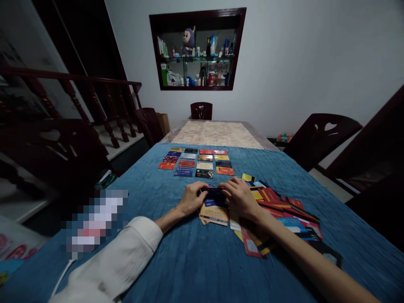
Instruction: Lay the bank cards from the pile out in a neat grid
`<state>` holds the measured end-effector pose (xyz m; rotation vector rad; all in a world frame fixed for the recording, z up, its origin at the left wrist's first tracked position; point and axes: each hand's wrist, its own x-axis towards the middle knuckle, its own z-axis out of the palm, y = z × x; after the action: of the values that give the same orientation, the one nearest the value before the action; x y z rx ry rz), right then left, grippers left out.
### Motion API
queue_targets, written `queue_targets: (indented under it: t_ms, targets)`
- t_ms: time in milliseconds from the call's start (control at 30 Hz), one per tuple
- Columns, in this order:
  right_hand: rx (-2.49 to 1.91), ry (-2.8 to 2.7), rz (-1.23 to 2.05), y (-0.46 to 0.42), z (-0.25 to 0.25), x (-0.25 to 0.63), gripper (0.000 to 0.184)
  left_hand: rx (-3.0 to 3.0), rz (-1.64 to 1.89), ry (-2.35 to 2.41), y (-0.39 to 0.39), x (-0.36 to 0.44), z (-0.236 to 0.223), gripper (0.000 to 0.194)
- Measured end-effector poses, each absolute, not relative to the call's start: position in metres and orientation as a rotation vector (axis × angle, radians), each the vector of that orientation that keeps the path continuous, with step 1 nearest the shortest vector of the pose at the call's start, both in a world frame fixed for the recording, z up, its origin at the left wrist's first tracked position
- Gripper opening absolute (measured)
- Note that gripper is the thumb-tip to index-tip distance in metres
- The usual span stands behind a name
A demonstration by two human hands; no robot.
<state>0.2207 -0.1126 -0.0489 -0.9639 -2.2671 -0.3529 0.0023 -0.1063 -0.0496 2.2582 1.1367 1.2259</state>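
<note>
My left hand (192, 199) and my right hand (242, 198) are closed on the two ends of a dark card (213, 190), held edge-on just above the table. Whether it is one card or a thin stack, I cannot tell. Beneath it lie tan cards (214, 216) and a blue card (212, 202). A loose spread of mixed cards (285, 209) reaches from under my right hand and forearm out to the right. Beyond my hands, several cards (187, 164) lie face up in rough rows and columns.
A blue cloth (176, 265) covers the near table, with a patterned tabletop (214, 132) beyond. At left lies a blurred-out device (97, 225) with a white cable (61, 275). Dark wooden chairs (322, 136) stand around. A wall niche (197, 50) holds bottles and a plush toy.
</note>
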Motion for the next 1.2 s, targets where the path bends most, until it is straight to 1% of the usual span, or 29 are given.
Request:
queue_targets:
  t_ms: [200, 333, 500, 600, 767, 900, 1000, 1133, 1200]
  targets:
    - [-0.961, -2.290, -0.460, -0.1146, -0.0478, 0.2202, 0.031, 2.263, 1.223, 1.120, -0.1036, 0.0013, -0.0512, 0.018]
    - [-1.001, -2.296, -0.467, -0.1178, -0.0447, 0.2192, 0.031, 2.208, 1.241, 1.151, -0.1015, -0.0013, -0.0474, 0.018]
    - [-1.051, -2.297, -0.545, -0.1196, -0.0448, 0.2166, 0.044, 2.135, 1.252, 1.183, -0.0982, -0.0028, -0.0436, 0.019]
    - [-1.058, -2.293, -0.603, -0.1197, -0.0460, 0.2159, 0.049, 2.121, 1.239, 1.172, -0.0980, -0.0026, -0.0427, 0.019]
    - [-1.057, -2.284, -0.673, -0.1211, -0.0453, 0.2165, 0.043, 2.126, 1.207, 1.159, -0.0999, -0.0021, -0.0423, 0.019]
    - [-1.035, -2.275, -0.678, -0.1213, -0.0450, 0.2181, 0.042, 2.154, 1.187, 1.154, -0.1004, -0.0023, -0.0425, 0.020]
    - [-1.019, -2.267, -0.672, -0.1204, -0.0457, 0.2196, 0.043, 2.211, 1.195, 1.131, -0.1007, -0.0033, -0.0431, 0.026]
    - [-1.008, -2.280, -0.647, -0.1195, -0.0456, 0.2214, 0.044, 2.364, 1.195, 1.085, -0.1030, -0.0052, -0.0447, 0.044]
    - [-1.002, -2.284, -0.653, -0.1193, -0.0453, 0.2219, 0.044, 2.463, 1.149, 1.054, -0.1049, -0.0060, -0.0452, 0.049]
